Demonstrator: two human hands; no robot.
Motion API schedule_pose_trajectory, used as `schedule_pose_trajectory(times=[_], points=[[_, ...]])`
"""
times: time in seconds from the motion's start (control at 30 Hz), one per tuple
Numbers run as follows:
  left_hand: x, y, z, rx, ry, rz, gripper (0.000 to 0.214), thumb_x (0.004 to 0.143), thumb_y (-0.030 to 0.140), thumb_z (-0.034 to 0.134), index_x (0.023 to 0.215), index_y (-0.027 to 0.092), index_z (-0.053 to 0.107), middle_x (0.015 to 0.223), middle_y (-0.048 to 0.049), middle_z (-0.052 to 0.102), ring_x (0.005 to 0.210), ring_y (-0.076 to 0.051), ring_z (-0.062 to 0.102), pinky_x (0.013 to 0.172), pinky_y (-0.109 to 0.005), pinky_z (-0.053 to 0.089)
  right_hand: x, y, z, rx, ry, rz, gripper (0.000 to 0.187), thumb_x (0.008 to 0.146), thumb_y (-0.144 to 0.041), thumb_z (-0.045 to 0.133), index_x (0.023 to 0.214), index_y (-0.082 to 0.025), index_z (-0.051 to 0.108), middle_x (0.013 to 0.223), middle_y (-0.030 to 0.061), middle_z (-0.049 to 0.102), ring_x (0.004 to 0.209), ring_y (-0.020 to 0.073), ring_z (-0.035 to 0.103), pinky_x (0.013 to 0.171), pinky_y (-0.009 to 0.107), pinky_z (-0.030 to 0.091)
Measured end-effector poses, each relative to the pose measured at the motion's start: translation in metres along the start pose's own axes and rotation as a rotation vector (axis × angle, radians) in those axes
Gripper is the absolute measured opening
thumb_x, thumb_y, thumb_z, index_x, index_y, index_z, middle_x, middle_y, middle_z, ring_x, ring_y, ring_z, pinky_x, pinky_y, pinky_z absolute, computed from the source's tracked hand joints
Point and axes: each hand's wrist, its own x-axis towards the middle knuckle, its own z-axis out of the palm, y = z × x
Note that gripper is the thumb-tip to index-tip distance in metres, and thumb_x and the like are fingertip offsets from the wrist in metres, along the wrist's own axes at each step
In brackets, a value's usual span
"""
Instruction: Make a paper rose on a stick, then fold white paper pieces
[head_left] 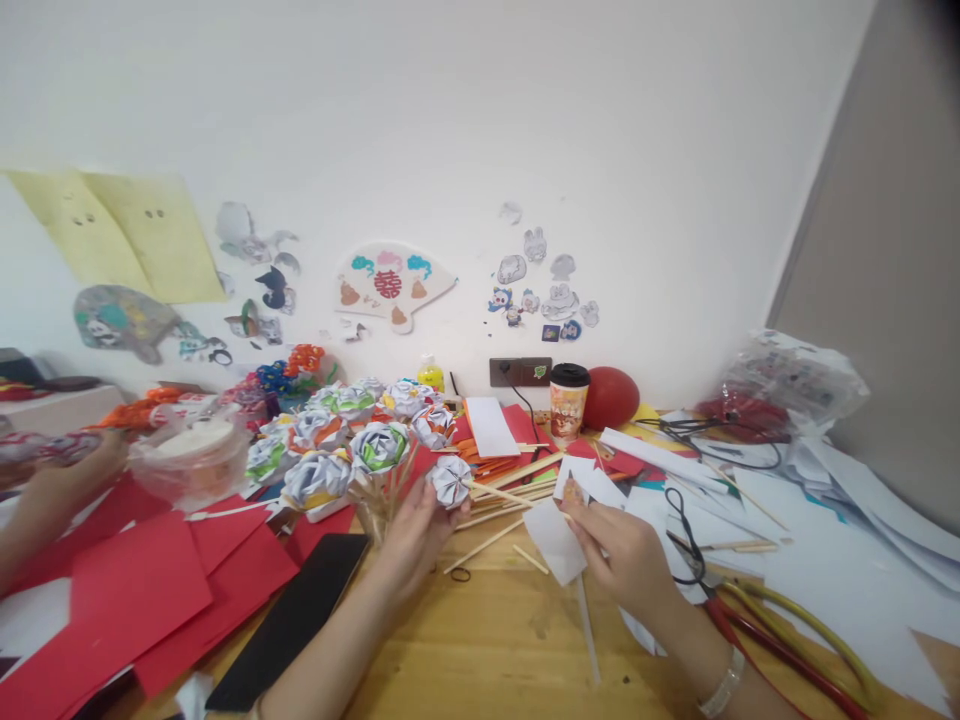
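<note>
My left hand [417,535] is closed around a folded white paper flower [451,482], held above the table's middle. A thin wooden stick [510,494] runs from the flower toward my right hand [619,545]. That hand's fingers are pinched on a piece of white paper [551,540]; whether they also grip the stick's end is hidden. Left of my left hand stands a bunch of finished paper flowers [379,447], white with green, orange and yellow parts. Loose wooden sticks [487,545] lie on the table [480,650] between and behind my hands.
Red paper sheets [142,590] and a black flat object [292,620] lie at left, near another person's hand [105,460]. A lidded cup [568,405] and a red balloon [611,398] stand behind. Large scissors [787,625] and white paper [817,560] are at right.
</note>
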Motion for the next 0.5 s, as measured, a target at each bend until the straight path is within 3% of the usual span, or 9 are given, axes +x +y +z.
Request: schedule_pose_trajectory(times=[0.3, 0.5], points=[[0.0025, -0.0049, -0.0056, 0.020, 0.034, 0.028, 0.037, 0.068, 0.039, 0.073, 0.099, 0.022, 0.062, 0.097, -0.0033, 0.063, 0.084, -0.016, 0.058, 0.082, -0.031, 0.048, 0.0011, 0.0075, -0.0013, 0.070, -0.166, -0.003, 0.030, 0.090, -0.018, 0.036, 0.104, -0.019, 0.062, 0.086, 0.0059, 0.070, 0.073, 0.0144, 0.065, 0.061, 0.021, 0.045], [0.0033, -0.0068, -0.0045, 0.046, 0.079, 0.024, 0.038, 0.067, 0.039, 0.074, 0.099, 0.022, 0.062, 0.101, -0.0040, 0.064, 0.095, -0.020, 0.058, 0.087, -0.034, 0.047, 0.0048, 0.0091, -0.0066, -0.128, -0.093, -0.107, 0.031, 0.092, -0.014, 0.033, 0.098, -0.017, 0.064, 0.067, 0.0043, 0.065, 0.057, 0.0124, 0.060, 0.054, 0.020, 0.038]])
